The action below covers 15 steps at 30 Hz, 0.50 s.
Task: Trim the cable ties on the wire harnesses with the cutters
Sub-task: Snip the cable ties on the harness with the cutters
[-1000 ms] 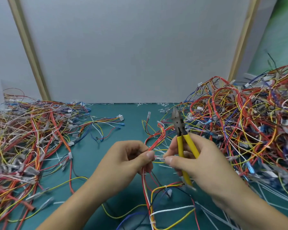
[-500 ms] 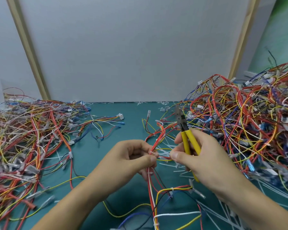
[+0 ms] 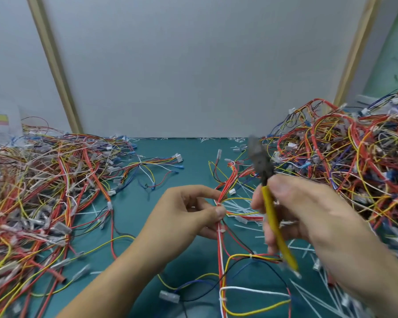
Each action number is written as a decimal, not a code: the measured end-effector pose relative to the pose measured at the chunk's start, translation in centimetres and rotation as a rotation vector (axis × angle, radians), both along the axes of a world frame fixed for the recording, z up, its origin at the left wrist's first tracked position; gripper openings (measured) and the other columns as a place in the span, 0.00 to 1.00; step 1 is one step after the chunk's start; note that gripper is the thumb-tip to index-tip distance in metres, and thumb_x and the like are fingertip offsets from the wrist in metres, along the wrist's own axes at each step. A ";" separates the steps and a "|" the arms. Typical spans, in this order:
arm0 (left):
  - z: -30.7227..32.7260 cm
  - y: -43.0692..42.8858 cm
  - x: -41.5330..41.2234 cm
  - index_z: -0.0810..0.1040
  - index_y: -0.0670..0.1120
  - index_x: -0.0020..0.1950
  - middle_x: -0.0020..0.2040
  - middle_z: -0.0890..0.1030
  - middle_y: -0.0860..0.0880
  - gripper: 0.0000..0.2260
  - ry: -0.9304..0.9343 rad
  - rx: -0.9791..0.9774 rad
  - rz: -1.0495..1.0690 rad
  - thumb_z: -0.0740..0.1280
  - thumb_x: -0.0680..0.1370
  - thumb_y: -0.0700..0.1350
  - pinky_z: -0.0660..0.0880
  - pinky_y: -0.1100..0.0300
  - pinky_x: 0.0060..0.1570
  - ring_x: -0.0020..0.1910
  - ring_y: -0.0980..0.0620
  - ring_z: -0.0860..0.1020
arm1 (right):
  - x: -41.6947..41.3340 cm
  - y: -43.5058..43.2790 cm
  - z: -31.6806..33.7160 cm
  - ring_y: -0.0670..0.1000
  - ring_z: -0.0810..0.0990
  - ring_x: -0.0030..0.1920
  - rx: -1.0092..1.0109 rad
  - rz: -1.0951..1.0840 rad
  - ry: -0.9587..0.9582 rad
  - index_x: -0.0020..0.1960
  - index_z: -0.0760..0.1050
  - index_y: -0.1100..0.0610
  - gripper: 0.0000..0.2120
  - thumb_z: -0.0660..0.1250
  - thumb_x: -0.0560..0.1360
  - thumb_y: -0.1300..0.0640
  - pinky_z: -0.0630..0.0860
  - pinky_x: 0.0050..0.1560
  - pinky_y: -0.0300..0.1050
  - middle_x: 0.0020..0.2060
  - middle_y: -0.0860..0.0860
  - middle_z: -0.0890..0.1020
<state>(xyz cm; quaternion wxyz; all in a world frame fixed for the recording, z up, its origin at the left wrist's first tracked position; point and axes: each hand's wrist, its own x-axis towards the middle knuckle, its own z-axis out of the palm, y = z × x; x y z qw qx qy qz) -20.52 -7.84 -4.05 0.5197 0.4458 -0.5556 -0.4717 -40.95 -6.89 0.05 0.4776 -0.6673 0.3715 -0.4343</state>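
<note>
My left hand [image 3: 189, 216] pinches a wire harness [image 3: 223, 249] of red, white and yellow wires between thumb and fingers, near a white cable tie [image 3: 220, 204] on the bundle. My right hand [image 3: 313, 223] grips the yellow-handled cutters [image 3: 270, 207], motion-blurred, with the dark jaws pointing up and away from the harness. The cutter jaws are apart from the tie, to its right. The harness runs from the teal table [image 3: 193, 161] toward me and loops under my hands.
A large heap of harnesses [image 3: 345, 161] rises at the right, and a flatter heap [image 3: 44, 191] covers the left. Several cut white tie offcuts [image 3: 244, 205] lie on the teal table between my hands and at the lower right. A grey wall panel stands behind.
My right hand has let go of the tie end and drawn back to the right with the cutters. My left hand still pinches the harness at about the same spot.
</note>
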 end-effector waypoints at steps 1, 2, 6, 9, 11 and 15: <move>0.1 0.0 0.1 0.83 0.39 0.51 0.31 0.80 0.44 0.06 0.005 -0.004 0.004 0.72 0.74 0.33 0.81 0.57 0.35 0.32 0.48 0.83 | 0.2 0.1 0.0 0.57 0.80 0.30 0.086 0.026 0.067 0.43 0.81 0.55 0.25 0.63 0.73 0.33 0.80 0.32 0.48 0.31 0.60 0.80; 0.2 -0.1 0.2 0.83 0.39 0.50 0.30 0.80 0.44 0.06 0.010 -0.015 0.009 0.72 0.74 0.33 0.81 0.57 0.35 0.33 0.48 0.83 | 0.3 0.1 0.0 0.57 0.81 0.30 0.157 0.038 0.116 0.42 0.81 0.55 0.25 0.65 0.74 0.33 0.81 0.32 0.48 0.32 0.58 0.81; 0.6 -0.2 0.6 0.84 0.42 0.48 0.31 0.81 0.44 0.05 0.058 -0.082 0.047 0.72 0.74 0.34 0.81 0.56 0.36 0.34 0.45 0.84 | 0.0 0.0 0.3 0.58 0.83 0.33 0.304 0.086 0.200 0.40 0.82 0.57 0.21 0.62 0.71 0.40 0.82 0.34 0.48 0.35 0.57 0.83; 0.7 -0.2 0.7 0.83 0.42 0.50 0.30 0.80 0.47 0.07 0.061 -0.129 0.059 0.72 0.74 0.35 0.82 0.56 0.37 0.35 0.45 0.84 | -0.3 -0.1 0.5 0.58 0.83 0.33 0.332 0.106 0.290 0.41 0.81 0.59 0.22 0.61 0.75 0.40 0.80 0.33 0.46 0.35 0.58 0.83; 0.6 -0.1 0.6 0.83 0.42 0.52 0.30 0.79 0.47 0.08 0.065 -0.143 0.051 0.73 0.73 0.37 0.82 0.56 0.38 0.36 0.45 0.84 | -0.3 -0.1 0.3 0.58 0.82 0.32 0.350 0.110 0.346 0.43 0.80 0.60 0.21 0.60 0.79 0.43 0.80 0.33 0.47 0.34 0.57 0.83; 0.6 -0.1 0.5 0.83 0.43 0.52 0.30 0.78 0.47 0.11 0.064 -0.161 0.047 0.73 0.71 0.40 0.82 0.54 0.39 0.36 0.45 0.84 | -0.1 -0.2 0.1 0.57 0.81 0.32 0.369 0.109 0.386 0.45 0.79 0.61 0.21 0.59 0.80 0.44 0.79 0.34 0.48 0.33 0.56 0.82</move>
